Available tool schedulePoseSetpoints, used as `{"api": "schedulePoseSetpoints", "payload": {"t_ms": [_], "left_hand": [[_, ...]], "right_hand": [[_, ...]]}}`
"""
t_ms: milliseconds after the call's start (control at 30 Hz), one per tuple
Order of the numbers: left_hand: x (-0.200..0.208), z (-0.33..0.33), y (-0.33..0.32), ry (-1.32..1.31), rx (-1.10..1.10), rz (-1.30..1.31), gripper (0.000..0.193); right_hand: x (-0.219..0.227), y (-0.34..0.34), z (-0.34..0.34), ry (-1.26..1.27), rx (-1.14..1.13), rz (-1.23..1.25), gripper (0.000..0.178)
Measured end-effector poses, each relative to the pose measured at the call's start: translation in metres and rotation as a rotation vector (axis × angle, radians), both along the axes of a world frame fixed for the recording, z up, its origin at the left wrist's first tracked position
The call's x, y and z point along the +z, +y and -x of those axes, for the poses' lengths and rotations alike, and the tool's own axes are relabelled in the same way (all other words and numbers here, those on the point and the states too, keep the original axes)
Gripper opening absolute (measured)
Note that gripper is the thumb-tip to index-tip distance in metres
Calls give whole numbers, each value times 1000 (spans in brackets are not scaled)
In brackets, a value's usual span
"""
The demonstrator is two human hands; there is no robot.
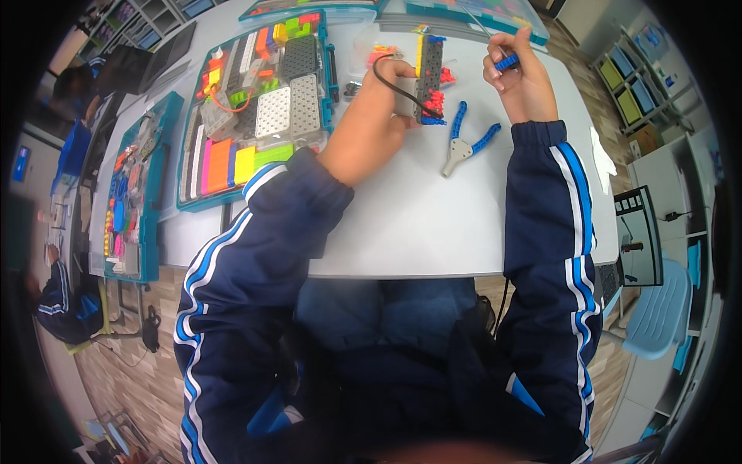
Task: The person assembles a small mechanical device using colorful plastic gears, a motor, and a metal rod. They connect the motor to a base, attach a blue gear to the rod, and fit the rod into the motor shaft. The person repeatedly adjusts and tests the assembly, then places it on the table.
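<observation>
My left hand (375, 124) is closed round an assembly of building pieces (430, 73), held upright over the white table. The assembly is dark grey, with a yellow strip, blue ends and red gear-like pieces on its side. A black cable (393, 87) loops from it across my fingers. To its right, my right hand (525, 81) is raised, with its fingers curled round a screwdriver (506, 62) with a ridged blue handle. Its thin metal shaft points up and left, apart from the assembly. Between my hands, small pliers (461, 147) with blue handles lie on the table, handles spread.
An open teal case (181, 174) of colourful building pieces lies left of my left hand. Another teal parts case (149, 243) is farther left. Bags of small red pieces (380, 56) lie behind my left hand. A monitor (640, 240) and a blue chair (657, 309) stand at the right.
</observation>
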State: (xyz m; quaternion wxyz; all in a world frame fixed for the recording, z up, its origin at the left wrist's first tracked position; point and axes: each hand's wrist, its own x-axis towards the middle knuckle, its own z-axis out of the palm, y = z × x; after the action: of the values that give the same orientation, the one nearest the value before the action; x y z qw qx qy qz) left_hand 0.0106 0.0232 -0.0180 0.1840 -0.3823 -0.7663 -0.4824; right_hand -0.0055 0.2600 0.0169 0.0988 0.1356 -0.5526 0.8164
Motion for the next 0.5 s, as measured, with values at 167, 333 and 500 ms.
{"api": "schedulePoseSetpoints", "payload": {"t_ms": [167,333,500], "left_hand": [[2,7,-5,-187,-8,-128,59],[5,16,-12,-190,-72,-218,57],[11,18,-12,-172,-183,-403,54]], "right_hand": [[4,-1,-3,97,180,103,45],[6,-12,-6,171,205,-28,50],[10,-17,-13,221,288,-69,44]]}}
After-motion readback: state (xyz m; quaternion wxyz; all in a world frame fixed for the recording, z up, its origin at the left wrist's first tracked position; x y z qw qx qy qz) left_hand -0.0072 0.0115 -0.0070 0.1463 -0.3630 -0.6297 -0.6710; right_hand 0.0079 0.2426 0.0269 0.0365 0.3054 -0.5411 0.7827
